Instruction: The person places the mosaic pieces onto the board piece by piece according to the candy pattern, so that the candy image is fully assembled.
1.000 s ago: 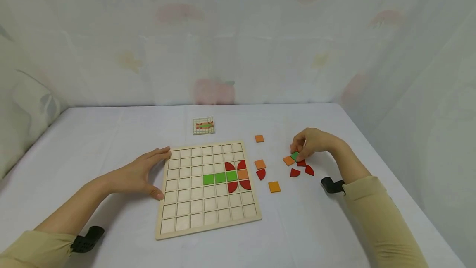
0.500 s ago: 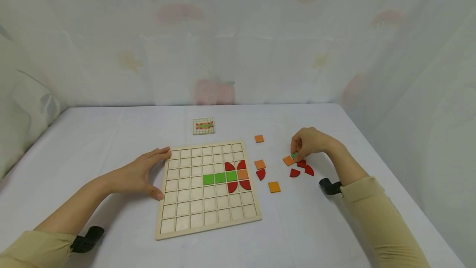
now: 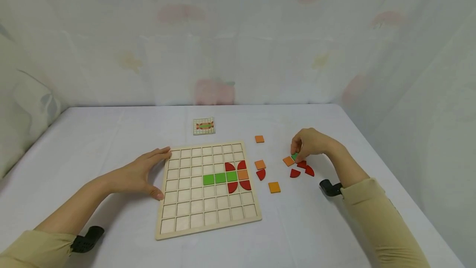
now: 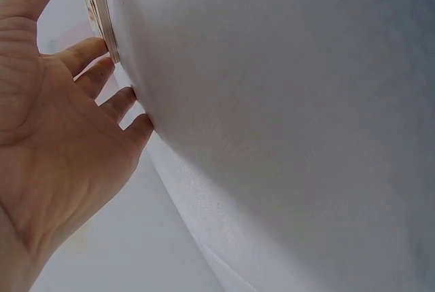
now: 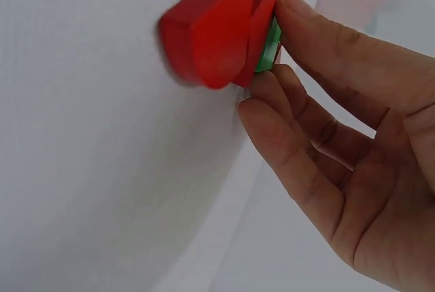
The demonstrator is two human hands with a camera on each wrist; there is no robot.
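My right hand [image 3: 298,154] hovers low over a cluster of loose pieces right of the board and pinches a green square tile [image 3: 294,156] between thumb and fingers [image 5: 292,136]. In the right wrist view the green tile [image 5: 270,44] sits behind two red quarter-circle pieces [image 5: 211,30]. My left hand [image 3: 154,173] lies flat with straight fingers [image 4: 102,75] against the left edge of the wooden grid board [image 3: 208,218]. On the board are a row of green squares [image 3: 220,178], red quarter-circles [image 3: 238,175] and one orange square [image 3: 243,174].
Loose orange squares [image 3: 259,139], [image 3: 260,164], [image 3: 274,187], [image 3: 288,161] and red quarter-circles [image 3: 261,173], [image 3: 295,173], [image 3: 309,170] lie on the white cloth right of the board. A small pattern card [image 3: 203,125] lies behind the board. A curtain wall stands at the back.
My right fingers have drawn closer around the green tile, covering more of it. The left hand and the board have not moved.
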